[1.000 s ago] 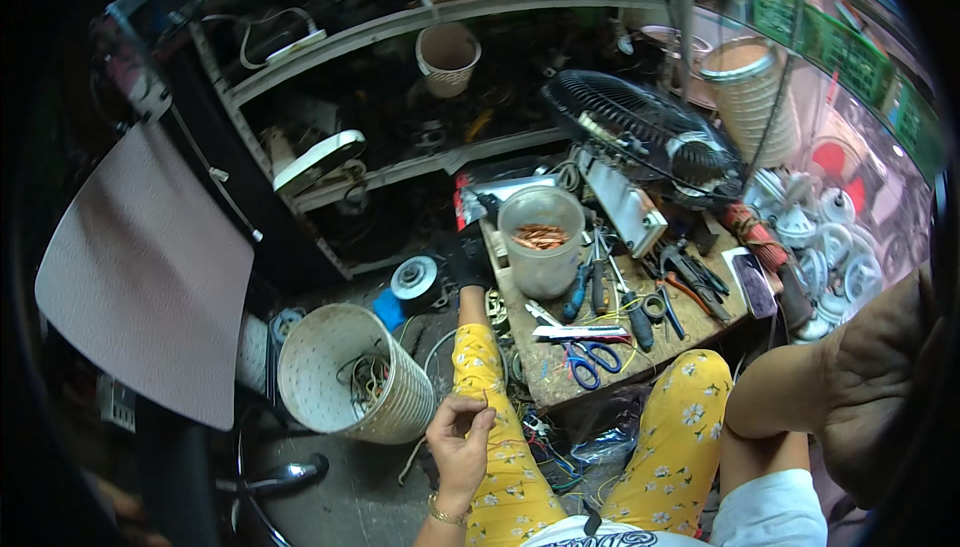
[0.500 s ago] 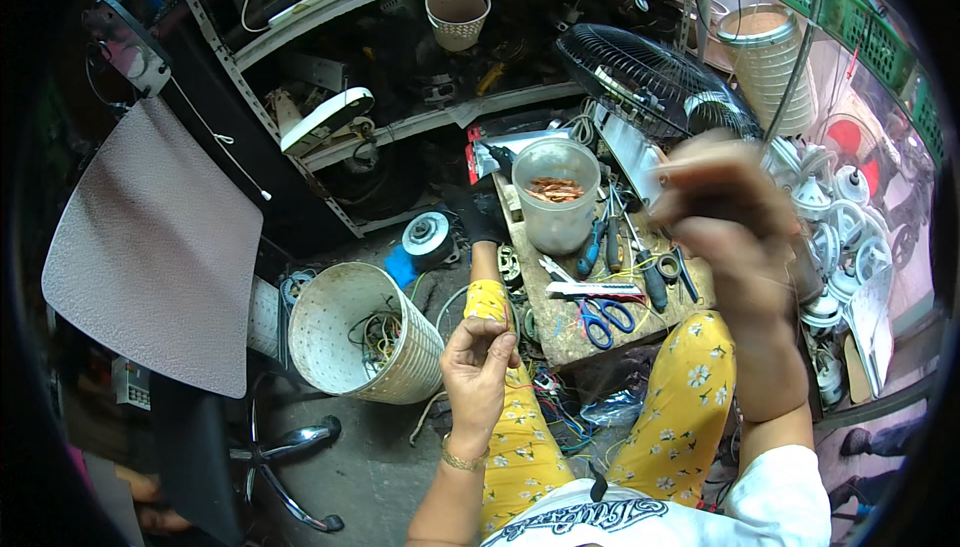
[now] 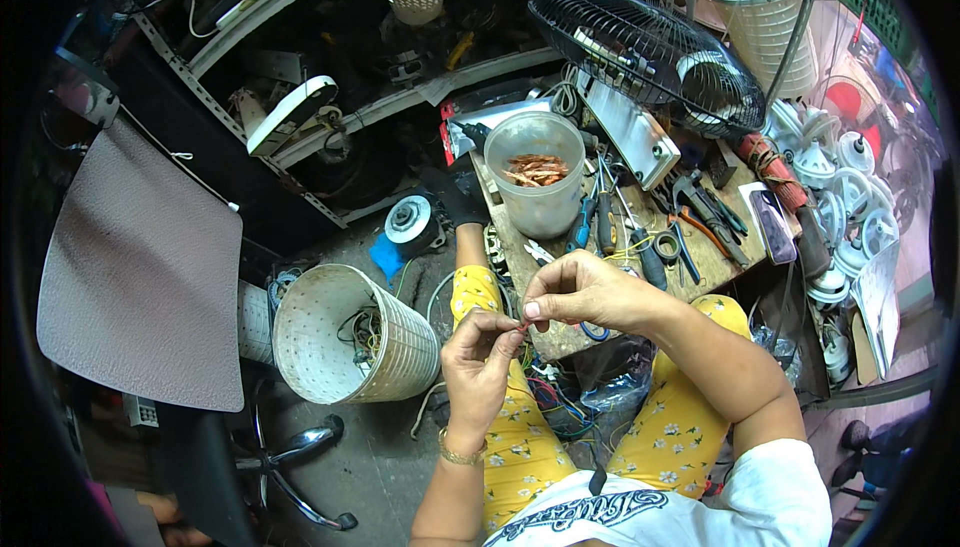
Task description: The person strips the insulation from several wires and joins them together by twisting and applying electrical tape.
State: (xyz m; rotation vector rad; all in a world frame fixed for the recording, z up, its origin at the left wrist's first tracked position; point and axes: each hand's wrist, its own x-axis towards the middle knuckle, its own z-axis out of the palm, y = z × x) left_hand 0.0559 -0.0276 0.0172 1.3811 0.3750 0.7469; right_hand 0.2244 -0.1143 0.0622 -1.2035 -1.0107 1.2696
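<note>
My left hand is raised over my left leg, thumb and forefinger pinched on a short, thin red piece, apparently wire. My right hand meets it there, its fingertips closed on the same small piece. Behind my hands on the worn wooden workbench stands a clear plastic bucket with copper-coloured pieces. Screwdrivers, pliers and blue-handled scissors lie beside it, the scissors mostly hidden under my right hand.
A white perforated bin holding wires stands left, beside a chair. Behind are a cluttered shelf and a black fan. White plastic parts pile at right. Another person's legs show lower right, other limbs lower left.
My right hand has swept from the far right, blurred midway, down and leftward to meet my left hand at the small red piece. My left hand has stayed pinched in front of me.
</note>
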